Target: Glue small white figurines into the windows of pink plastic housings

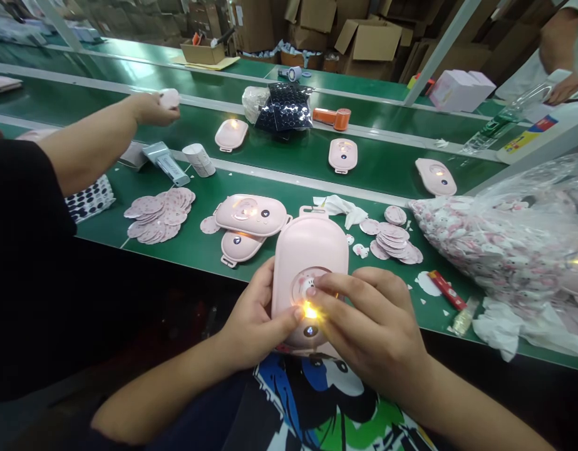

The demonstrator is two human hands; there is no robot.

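Pink plastic pig-faced case (310, 250) is held between both hands, just above the edge of the green conveyor surface (289, 181). Beyond the hands lie further cases (250, 215); to their right, a clear bag of printed stickers (500, 244). Left hand (255, 316) grips the case; right hand (368, 335) presses its fingertips (319, 282) against a round sticker (300, 283).

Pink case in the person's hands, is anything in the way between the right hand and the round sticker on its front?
Nothing visible stands in the way: the fingertips of the right hand are touching the round pig-face sticker on the pink plastic case.
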